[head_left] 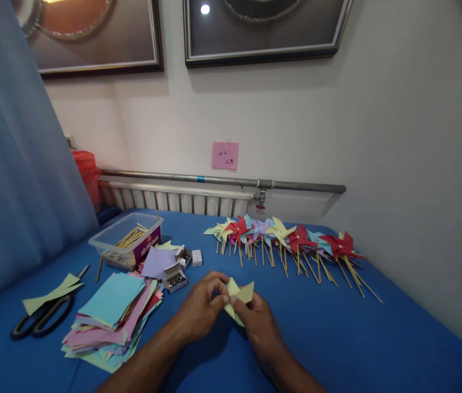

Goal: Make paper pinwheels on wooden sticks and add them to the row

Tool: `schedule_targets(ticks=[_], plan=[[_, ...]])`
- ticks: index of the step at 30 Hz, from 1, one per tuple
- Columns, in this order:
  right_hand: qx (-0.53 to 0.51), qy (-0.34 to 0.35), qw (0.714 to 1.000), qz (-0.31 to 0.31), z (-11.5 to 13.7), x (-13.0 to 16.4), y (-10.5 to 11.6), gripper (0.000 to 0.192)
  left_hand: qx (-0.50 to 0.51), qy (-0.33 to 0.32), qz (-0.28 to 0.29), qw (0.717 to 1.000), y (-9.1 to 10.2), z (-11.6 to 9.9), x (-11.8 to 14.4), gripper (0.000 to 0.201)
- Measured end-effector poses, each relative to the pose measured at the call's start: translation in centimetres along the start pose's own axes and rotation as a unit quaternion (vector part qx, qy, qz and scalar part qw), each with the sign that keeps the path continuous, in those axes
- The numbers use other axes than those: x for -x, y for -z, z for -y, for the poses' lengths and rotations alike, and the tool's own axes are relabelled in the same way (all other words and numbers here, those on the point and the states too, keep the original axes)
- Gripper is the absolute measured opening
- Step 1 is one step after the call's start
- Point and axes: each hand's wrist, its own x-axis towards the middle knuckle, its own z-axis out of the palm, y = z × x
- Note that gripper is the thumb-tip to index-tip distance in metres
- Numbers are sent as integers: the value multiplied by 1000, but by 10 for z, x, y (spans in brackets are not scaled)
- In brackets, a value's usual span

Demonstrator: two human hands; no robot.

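Both my hands pinch a pale yellow paper pinwheel point(246, 295) above the blue table, its corners folded in toward the centre. My left hand point(205, 303) is closed on its left side, thumb and fingertips near the middle. From the right, my right hand point(260, 322) presses its thumb onto the paper centre, the other fingers behind it. No stick shows on this pinwheel, and whatever lies under the fingertips is hidden. Left of my hands, two small open boxes of metal pins point(175, 279) stand near a closed white box point(197, 258).
A stack of coloured paper point(112, 300) lies at left, beside black-handled scissors point(45, 319) with pale paper strips over them. Behind stands a clear plastic tub point(124, 232) of wooden sticks. Finished pinwheels point(280, 231) line the back right. A radiator point(177, 199) runs along the wall.
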Motion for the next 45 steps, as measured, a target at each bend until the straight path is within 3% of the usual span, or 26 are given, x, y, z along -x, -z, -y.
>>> schedule_targets(ticks=[7,16,22,27,45], plan=[[6,0,1000,-16,1,0,0,48,6,-1,-19,1000,-3,3,0,9],[20,19,999,-38,6,0,-2,49,16,6,-99,995,-15,2,4,8],[24,28,999,-25,7,0,-1,47,9,40,-55,998,-14,3,2,12],[24,26,999,-21,2,-3,2,51,10,12,-64,998,-13,-2,2,11],[8,26,999,-22,1,-3,4,50,12,13,-50,999,-13,2,1,9]])
